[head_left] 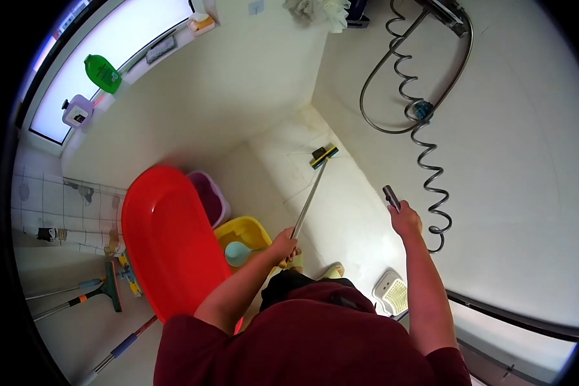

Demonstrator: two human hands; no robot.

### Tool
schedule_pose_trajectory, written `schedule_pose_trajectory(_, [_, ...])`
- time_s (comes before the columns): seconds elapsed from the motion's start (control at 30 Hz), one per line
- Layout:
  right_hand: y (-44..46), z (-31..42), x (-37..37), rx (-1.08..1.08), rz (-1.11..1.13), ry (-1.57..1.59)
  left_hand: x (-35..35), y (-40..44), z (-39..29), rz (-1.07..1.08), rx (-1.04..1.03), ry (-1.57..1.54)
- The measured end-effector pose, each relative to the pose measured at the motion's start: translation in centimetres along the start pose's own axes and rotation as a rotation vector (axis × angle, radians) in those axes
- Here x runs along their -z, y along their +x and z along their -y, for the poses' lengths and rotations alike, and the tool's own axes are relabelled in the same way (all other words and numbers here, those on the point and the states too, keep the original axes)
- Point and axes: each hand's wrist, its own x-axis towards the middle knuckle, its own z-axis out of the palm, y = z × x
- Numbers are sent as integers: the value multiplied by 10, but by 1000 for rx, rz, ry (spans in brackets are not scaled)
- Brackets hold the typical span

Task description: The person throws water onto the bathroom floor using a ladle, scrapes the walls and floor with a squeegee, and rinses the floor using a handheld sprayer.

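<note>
My left hand [283, 246] is wrapped round the metal pole of a long-handled floor brush [309, 203]. Its yellow and black brush head [324, 157] rests on the pale floor near the corner, beside a small dark drain cover. In my right hand [406, 220] is a silver spray nozzle [390, 195], pointing away from me towards the floor. A coiled metal hose [435, 172] hangs along the wall just right of that hand. Whether water comes out of the nozzle I cannot tell.
To the left a red baby bathtub [170, 238] stands on end, beside a purple bucket [211, 199] and a yellow basin [246, 230] with a pale blue dipper [237, 253]. A green bottle [102, 74] stands on the window ledge. A grey-white stool [390, 293] is at lower right.
</note>
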Motion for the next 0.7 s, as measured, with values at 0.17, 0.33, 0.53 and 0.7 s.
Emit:
schedule_pose_trajectory(0.17, [11,-24,-14,62,-13,67,-7,2,-28,-139,-78,-25])
schedule_pose_trajectory(0.33, [28,-48,-17,78,13,200,-2,30,-84,-228,-161,112])
schedule_pose_trajectory(0.53, [71,-59,-13,180,58,254,-45,96,-149,-339,-202,-19])
schedule_pose_trajectory(0.7, [122,-73,16,183,193,255,-73,187,-178,-542,-118,-113])
